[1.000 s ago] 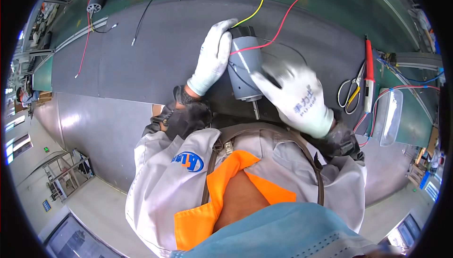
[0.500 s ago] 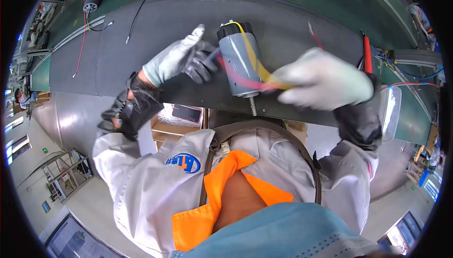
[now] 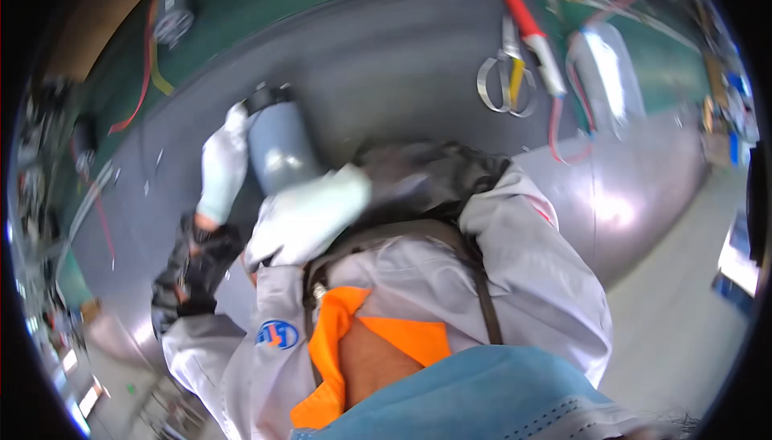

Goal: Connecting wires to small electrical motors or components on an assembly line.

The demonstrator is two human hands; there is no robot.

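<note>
Right hand (image 3: 310,215): since the earlier frame, ours has moved from the grey motor's (image 3: 283,149) right to its near end; blurred, so we cannot tell its closure or hold.
Left hand (image 3: 224,158): against the motor's left side; we cannot tell its grip.
Motor: on our dark mat (image 3: 386,62).
Scissors (image 3: 507,52): right of the motor.
Spare motor (image 3: 174,15): beyond it, leftward.

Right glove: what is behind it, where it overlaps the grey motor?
The grey motor shows its body and black far end beyond the right hand. Its near end is covered, so any shaft there cannot be seen.
</note>
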